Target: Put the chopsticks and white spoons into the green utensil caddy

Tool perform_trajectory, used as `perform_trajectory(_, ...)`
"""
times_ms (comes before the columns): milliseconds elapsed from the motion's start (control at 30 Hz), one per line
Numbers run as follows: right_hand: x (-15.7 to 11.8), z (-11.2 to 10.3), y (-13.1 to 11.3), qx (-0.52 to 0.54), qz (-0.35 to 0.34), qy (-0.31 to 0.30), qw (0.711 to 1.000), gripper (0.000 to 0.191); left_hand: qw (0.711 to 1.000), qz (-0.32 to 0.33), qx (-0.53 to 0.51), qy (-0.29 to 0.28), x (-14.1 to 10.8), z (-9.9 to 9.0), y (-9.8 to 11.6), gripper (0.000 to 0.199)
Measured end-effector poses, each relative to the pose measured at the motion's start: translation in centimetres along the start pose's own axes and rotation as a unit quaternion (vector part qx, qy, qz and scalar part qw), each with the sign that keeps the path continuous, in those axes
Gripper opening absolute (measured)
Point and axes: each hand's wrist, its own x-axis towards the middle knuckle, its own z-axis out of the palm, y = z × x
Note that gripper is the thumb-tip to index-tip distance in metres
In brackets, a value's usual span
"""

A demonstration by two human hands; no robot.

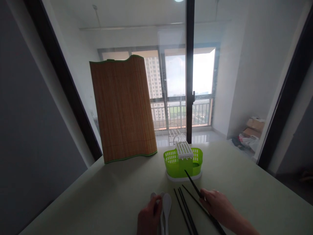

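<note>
Right hand: grip closed, thumb and fingers pinching a slim black chopstick low in front of the basket.
Held chopstick: long axis slants up and leftward from the fingers, thin tip pointing away from the person; the other end is hidden by the hand, and whether the tip touches the basket cannot be told.
Slanting black chopstick: lies near the others, tip pointing away and leftward, its lower part running beside and under the right hand.
Straight black chopsticks: apparently three, side by side on the pale desk, tips toward the basket, rear ends cut off by the lower edge.
Left hand: fingers curled nearly together at the spoons; whether the grip pinches one cannot be told.
Glossy white spoons: three, bowls pointing away, handles toward the person; the left two partly covered by the hand.
Green perforated plastic basket: beyond the chopsticks, with a white slotted rack on top.
Brown slatted mat with green edging: upright, left of the basket.
Brown cardboard boxes: behind glass, any print too small to read.
</note>
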Motion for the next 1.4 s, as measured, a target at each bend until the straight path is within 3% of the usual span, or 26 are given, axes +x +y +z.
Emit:
perform_trajectory(67, -0.1, -1.8, -0.3, 0.058, -0.042, 0.008, 0.997, 0.017, 0.999, 0.035, -0.028, -0.005, 0.2, -0.5, 1.2, 0.036)
perform_trajectory(133, -0.2, -3.2, -0.1, 0.089, -0.064, 0.056, 0.992, 0.022, 0.996, 0.076, -0.048, -0.003, 0.5, -0.8, 2.9, 0.034)
perform_trajectory(200, -0.2, -3.7, 0.4, 0.085, -0.066, 0.115, 0.988, 0.023, 0.991, 0.116, -0.064, -0.002, 0.9, -0.8, 4.7, 0.031)
perform_trajectory(267, -0.1, -3.4, 1.3, 0.084, -0.058, 0.136, 0.985, 0.023, 0.985, 0.146, -0.087, -0.013, 1.3, -0.5, 6.5, 0.029)
perform_trajectory(433, 0.1, -1.5, 2.6, 0.129, -0.049, 0.1, 0.985, 0.023, 0.97, 0.159, -0.169, -0.071, 2.6, 1.3, 10.2, 0.024)
perform_trajectory(633, 0.2, -1.0, 1.4, 0.196, -0.105, 0.084, 0.971, 0.023, 0.946, 0.158, -0.258, -0.113, 3.7, 2.6, 14.3, 0.032)
perform_trajectory(767, 0.2, -0.6, 0.9, 0.249, -0.133, 0.063, 0.957, 0.015, 0.949, 0.182, -0.227, -0.117, 4.1, 2.3, 15.2, 0.013)
perform_trajectory(900, 0.4, 1.0, 1.0, 0.264, -0.156, 0.069, 0.949, 0.014, 0.95, 0.213, -0.187, -0.131, 4.1, 1.6, 14.8, 0.018)
perform_trajectory(1067, 0.6, 3.6, 0.9, 0.252, -0.157, 0.111, 0.948, 0.017, 0.949, 0.205, -0.187, -0.15, 3.9, 1.0, 14.6, 0.017)
perform_trajectory(1133, 0.5, 4.4, 1.0, 0.25, -0.157, 0.125, 0.947, 0.018, 0.949, 0.205, -0.184, -0.151, 4.2, 0.0, 14.8, 0.018)
perform_trajectory(1200, 0.4, 4.9, 1.3, 0.247, -0.157, 0.139, 0.946, 0.017, 0.952, 0.203, -0.186, -0.133, 5.0, -2.1, 15.3, 0.021)
perform_trajectory(1333, 0.4, 4.8, 1.6, 0.214, -0.161, 0.199, 0.943, 0.015, 0.954, 0.183, -0.235, -0.022, 8.5, -9.1, 17.0, 0.029)
perform_trajectory(1400, 0.5, 4.7, 1.6, 0.187, -0.157, 0.197, 0.95, 0.017, 0.955, 0.187, -0.226, 0.048, 11.0, -12.3, 17.9, 0.03)
